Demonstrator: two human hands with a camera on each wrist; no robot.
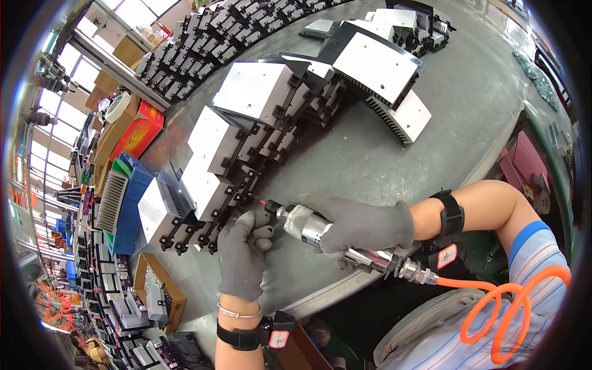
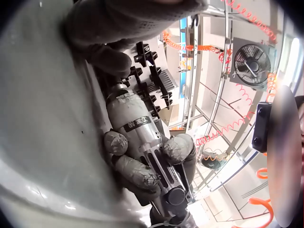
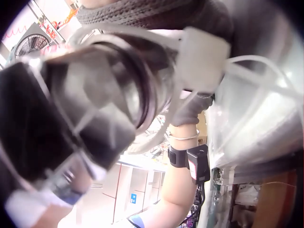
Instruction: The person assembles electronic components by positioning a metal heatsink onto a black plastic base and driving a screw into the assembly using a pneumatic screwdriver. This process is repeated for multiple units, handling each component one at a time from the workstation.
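Note:
Wrapped in the gloved right hand (image 1: 367, 228) is a silver air screwdriver (image 1: 301, 222), its red-ringed tip angled toward black brackets (image 1: 246, 188) along a row of metal heat-sink units (image 1: 206, 142). Beside that tip, the gloved left hand (image 1: 242, 259) has bent fingers close to the brackets; whether they pinch anything is hidden. The left wrist view shows right-hand fingers (image 2: 137, 173) around the screwdriver body (image 2: 135, 118), with the left hand (image 2: 128, 21) above its front end. In the right wrist view, blurred metal fittings (image 3: 104, 85) largely block the work.
More heat-sink units (image 1: 379, 65) stand at the back of the grey table (image 1: 450, 105). At left are a blue bin (image 1: 132, 209), a red box (image 1: 139, 131) and a cardboard box of small parts (image 1: 176, 302). An orange coiled hose (image 1: 518, 296) trails from the screwdriver across the person's side.

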